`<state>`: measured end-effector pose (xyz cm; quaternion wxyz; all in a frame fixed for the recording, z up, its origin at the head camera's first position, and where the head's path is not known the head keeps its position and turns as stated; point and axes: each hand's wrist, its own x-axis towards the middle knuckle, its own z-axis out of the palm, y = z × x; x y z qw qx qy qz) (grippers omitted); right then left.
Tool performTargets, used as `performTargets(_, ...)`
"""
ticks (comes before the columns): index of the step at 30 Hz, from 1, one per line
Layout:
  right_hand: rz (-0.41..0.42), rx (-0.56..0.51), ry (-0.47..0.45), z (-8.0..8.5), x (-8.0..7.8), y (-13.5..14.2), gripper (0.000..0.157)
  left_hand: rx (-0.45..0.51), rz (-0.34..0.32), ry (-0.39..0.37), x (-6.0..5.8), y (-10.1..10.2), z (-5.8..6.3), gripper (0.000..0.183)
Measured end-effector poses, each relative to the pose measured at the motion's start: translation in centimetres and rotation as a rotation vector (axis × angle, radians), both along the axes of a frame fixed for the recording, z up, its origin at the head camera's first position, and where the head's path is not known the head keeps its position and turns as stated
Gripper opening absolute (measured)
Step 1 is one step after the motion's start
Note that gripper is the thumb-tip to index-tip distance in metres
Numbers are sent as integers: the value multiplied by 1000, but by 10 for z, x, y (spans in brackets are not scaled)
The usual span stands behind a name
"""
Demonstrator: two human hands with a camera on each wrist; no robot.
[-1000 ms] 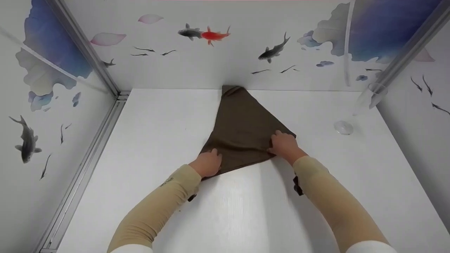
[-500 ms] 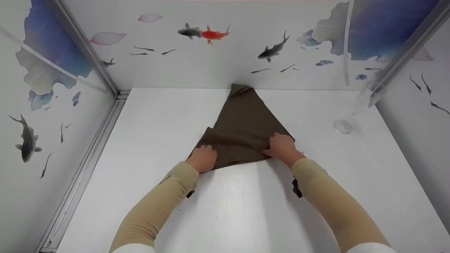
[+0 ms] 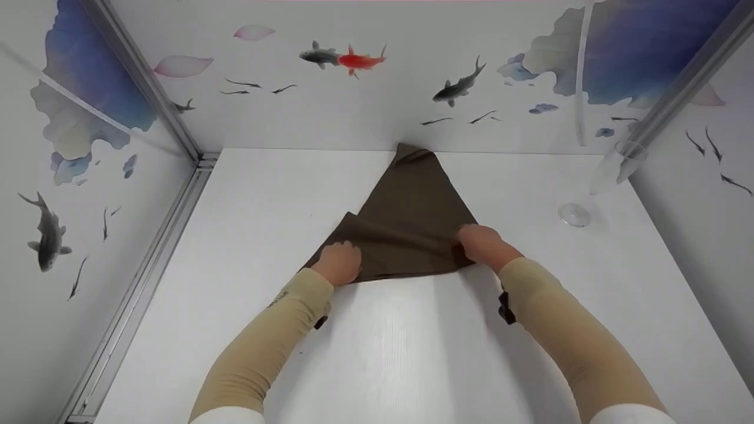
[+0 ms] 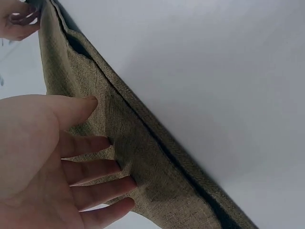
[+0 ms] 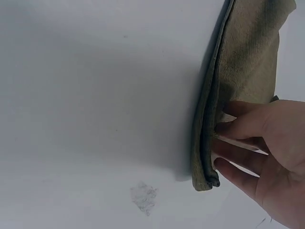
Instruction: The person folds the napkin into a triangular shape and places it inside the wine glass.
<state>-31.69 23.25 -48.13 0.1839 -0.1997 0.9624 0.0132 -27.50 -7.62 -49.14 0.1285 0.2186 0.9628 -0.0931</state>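
Observation:
A brown cloth (image 3: 412, 194), folded in layers, lies on the white table, its narrow end reaching the back wall. Its near part is turned over in a wide flap whose layered edge (image 4: 157, 138) crosses the left wrist view. My left hand (image 3: 340, 263) rests on the left part of the flap; in its wrist view the fingers (image 4: 102, 193) are straight, their tips against the fabric. At the right end of the flap, my right hand (image 3: 483, 242) pinches the cloth near the corner, thumb and fingers (image 5: 238, 126) at the layered edge.
To the right stand a clear cup-like vessel (image 3: 615, 168) and, in front of it, a clear round disc (image 3: 574, 215). A back wall (image 3: 353, 123) with printed fish and side walls enclose the white table (image 3: 389, 353). Metal rails (image 3: 177, 235) run along the left side.
The cloth's far end has shifted right, and a folded corner now shows above my left hand. My right hand first drew slightly left, then moved right with the cloth's corner; the near edge lies straighter.

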Motion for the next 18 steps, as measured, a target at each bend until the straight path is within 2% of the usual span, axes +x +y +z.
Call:
performTargets(5, 84, -70, -28, 2, 1, 8, 34, 4, 12, -6, -3, -2, -1, 38)
performTargets(9, 135, -112, -54, -1, 1, 13, 41, 16, 39, -15, -5, -5, 0, 37)
performTargets(15, 210, -118, -13, -6, 0, 19, 42, 33, 42, -20, -5, -9, 3, 37)
performTargets(18, 242, -100, 8, -7, -2, 22, 51, 37, 38, -19, -7, -11, 1, 39)
